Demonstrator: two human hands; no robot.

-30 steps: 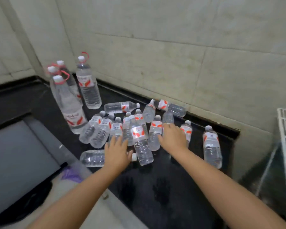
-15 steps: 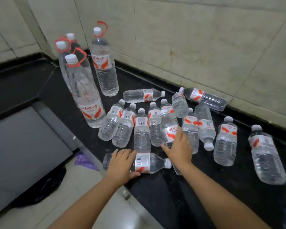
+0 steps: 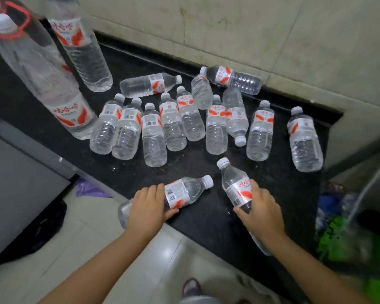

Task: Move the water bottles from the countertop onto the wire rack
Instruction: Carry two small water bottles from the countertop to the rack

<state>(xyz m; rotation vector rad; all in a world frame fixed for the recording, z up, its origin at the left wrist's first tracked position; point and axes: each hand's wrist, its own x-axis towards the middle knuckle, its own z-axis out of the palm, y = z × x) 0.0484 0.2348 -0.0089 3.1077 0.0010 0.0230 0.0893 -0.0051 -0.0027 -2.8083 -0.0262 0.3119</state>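
My left hand [image 3: 148, 208] had its fingers curled over a small water bottle [image 3: 180, 194] at the near edge of the black countertop [image 3: 206, 165]. That bottle's long axis ran left to right, cap to the right, base jutting past the edge. Half a second earlier my fingers were only landing on it where it lay flat.

Farther back, a loose row of small bottles [image 3: 151, 137] lay with caps mostly toward the wall, unmoved.

My right hand [image 3: 260, 210] gripped a second bottle [image 3: 235, 187] around its labelled middle, thumb and fingers wrapped round it. Its cap pointed away and slightly left, base toward me. Before, that hand had been reaching into the row; now the bottle was drawn clear of it.
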